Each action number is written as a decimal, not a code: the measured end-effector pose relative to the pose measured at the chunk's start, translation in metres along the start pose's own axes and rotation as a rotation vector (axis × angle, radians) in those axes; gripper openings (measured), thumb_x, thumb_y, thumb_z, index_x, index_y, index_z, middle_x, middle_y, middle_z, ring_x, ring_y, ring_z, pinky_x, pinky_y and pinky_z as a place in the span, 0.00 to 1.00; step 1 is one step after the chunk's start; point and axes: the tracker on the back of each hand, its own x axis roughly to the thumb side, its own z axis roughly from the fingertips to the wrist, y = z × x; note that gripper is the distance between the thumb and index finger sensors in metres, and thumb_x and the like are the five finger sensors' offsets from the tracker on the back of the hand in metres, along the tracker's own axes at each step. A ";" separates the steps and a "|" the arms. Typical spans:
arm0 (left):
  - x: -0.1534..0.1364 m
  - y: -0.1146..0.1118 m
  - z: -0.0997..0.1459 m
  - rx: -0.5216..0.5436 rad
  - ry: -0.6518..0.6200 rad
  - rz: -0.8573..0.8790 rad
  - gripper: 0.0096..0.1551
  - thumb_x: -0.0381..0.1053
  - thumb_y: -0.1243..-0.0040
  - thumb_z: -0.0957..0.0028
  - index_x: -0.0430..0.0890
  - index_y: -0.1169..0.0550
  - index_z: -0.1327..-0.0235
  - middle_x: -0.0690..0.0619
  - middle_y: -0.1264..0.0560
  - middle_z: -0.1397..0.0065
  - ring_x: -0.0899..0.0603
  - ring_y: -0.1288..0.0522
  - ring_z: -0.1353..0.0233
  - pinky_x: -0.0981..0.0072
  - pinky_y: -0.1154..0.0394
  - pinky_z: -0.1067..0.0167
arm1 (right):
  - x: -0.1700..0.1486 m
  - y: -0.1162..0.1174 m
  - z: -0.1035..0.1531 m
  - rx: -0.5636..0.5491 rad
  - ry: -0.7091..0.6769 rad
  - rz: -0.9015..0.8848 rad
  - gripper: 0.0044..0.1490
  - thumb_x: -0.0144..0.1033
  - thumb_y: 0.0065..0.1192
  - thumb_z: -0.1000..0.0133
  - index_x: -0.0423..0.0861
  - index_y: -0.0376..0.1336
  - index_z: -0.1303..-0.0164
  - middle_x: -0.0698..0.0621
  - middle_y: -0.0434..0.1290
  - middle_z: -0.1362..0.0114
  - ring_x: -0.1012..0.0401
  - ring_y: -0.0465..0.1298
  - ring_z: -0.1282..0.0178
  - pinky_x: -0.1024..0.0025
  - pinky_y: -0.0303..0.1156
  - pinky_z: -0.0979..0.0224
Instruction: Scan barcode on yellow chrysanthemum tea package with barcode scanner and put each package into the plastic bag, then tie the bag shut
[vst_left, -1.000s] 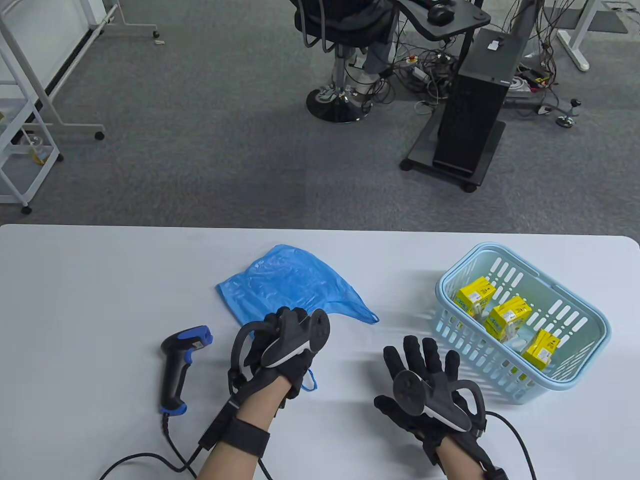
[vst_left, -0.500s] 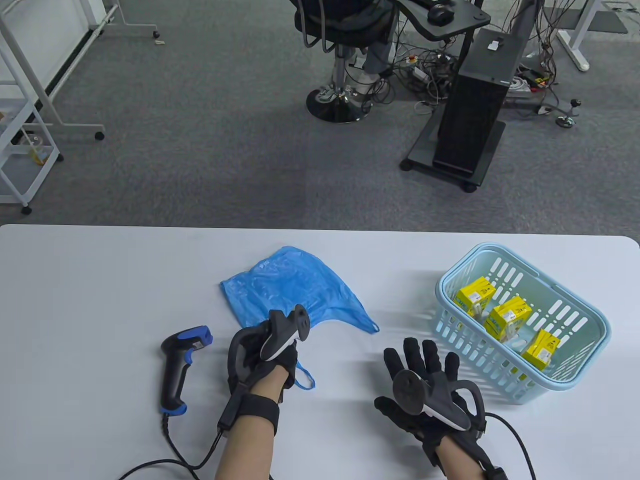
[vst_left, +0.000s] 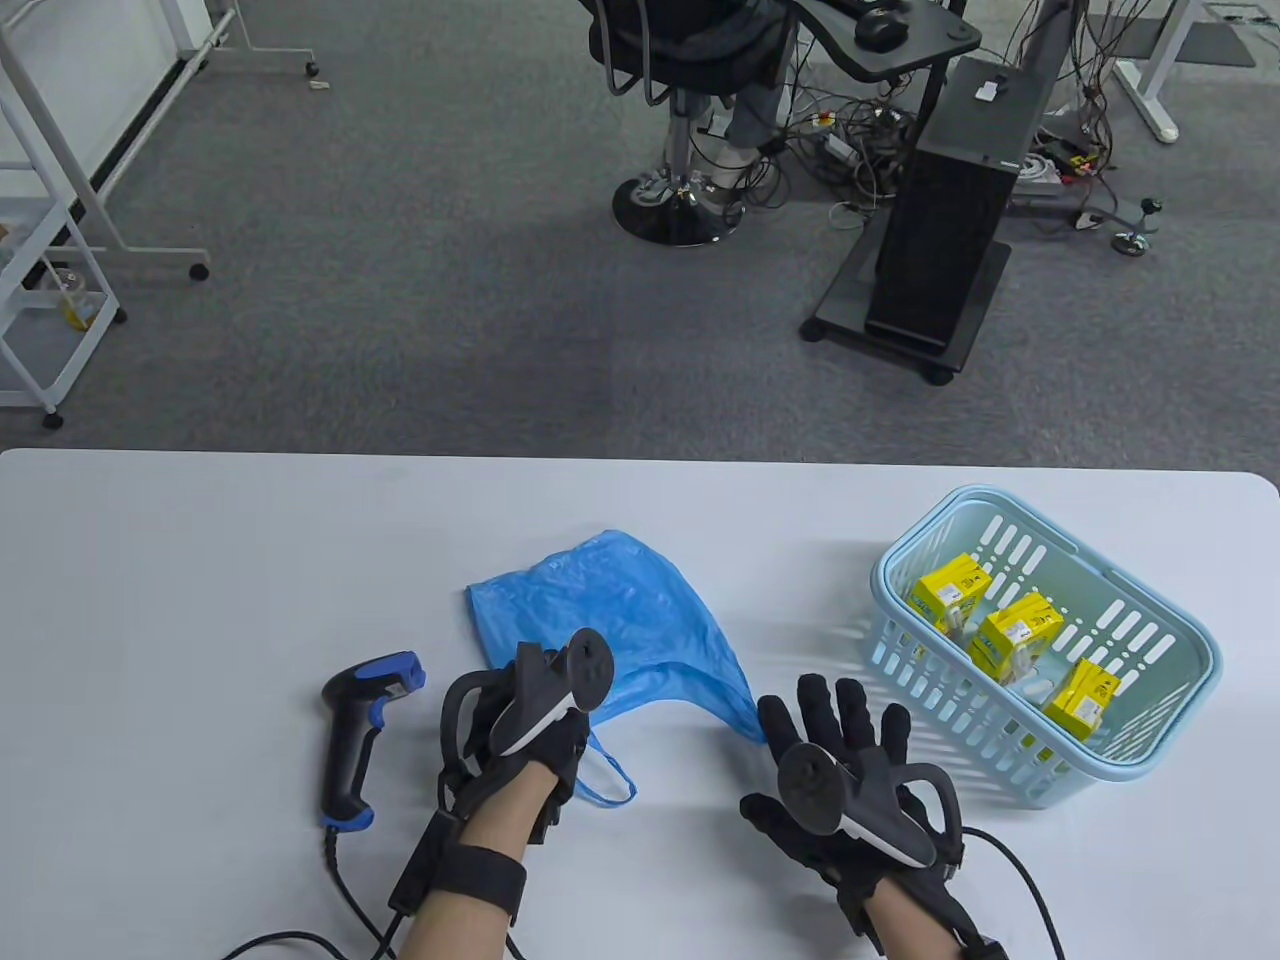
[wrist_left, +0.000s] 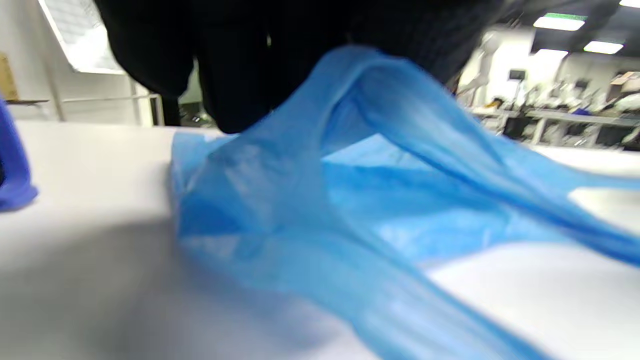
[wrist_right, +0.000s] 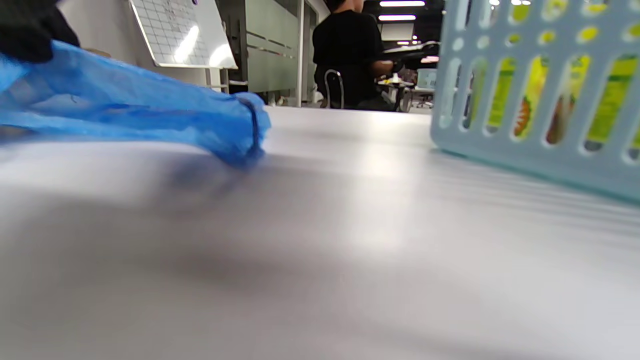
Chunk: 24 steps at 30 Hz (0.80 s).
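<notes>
The blue plastic bag (vst_left: 625, 615) lies crumpled on the white table (vst_left: 200, 560). My left hand (vst_left: 530, 720) pinches its near edge and lifts it. In the left wrist view the gloved fingers (wrist_left: 240, 75) hold up a fold of the bag (wrist_left: 350, 200). My right hand (vst_left: 840, 725) lies flat and open, its fingertips beside the bag's right corner. The barcode scanner (vst_left: 360, 735), black and blue, lies left of my left hand. Three yellow tea packages (vst_left: 1015, 635) sit in the light-blue basket (vst_left: 1205, 650) on the right.
The scanner's cable (vst_left: 300, 935) runs off the near edge. In the right wrist view the basket (wrist_right: 525, 135) stands close on the right and the bag (wrist_right: 150, 115) on the left. A person sits on an office chair (vst_left: 680, 60) beyond the table.
My left hand has drawn the bag toward the near right, and the bag has slid that way. My right hand has shifted slightly left, up to the bag's corner.
</notes>
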 end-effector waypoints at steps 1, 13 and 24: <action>0.001 0.003 0.005 0.013 -0.013 0.015 0.20 0.53 0.31 0.52 0.55 0.13 0.47 0.49 0.19 0.33 0.38 0.20 0.32 0.41 0.27 0.37 | 0.002 -0.002 0.000 -0.007 -0.004 -0.001 0.62 0.72 0.49 0.61 0.58 0.36 0.19 0.46 0.32 0.16 0.43 0.34 0.16 0.28 0.31 0.26; 0.006 0.011 0.054 0.018 -0.199 0.193 0.18 0.49 0.29 0.53 0.56 0.13 0.49 0.50 0.18 0.33 0.39 0.19 0.31 0.39 0.28 0.36 | 0.048 0.005 -0.023 0.009 0.012 0.129 0.65 0.71 0.56 0.64 0.58 0.37 0.20 0.46 0.36 0.16 0.43 0.37 0.16 0.28 0.33 0.25; 0.014 -0.016 0.050 -0.110 -0.313 0.126 0.20 0.47 0.29 0.52 0.56 0.15 0.45 0.50 0.20 0.30 0.38 0.22 0.28 0.37 0.30 0.35 | 0.034 0.011 -0.012 -0.199 0.044 0.102 0.39 0.47 0.56 0.54 0.55 0.59 0.29 0.52 0.71 0.28 0.53 0.74 0.29 0.47 0.65 0.26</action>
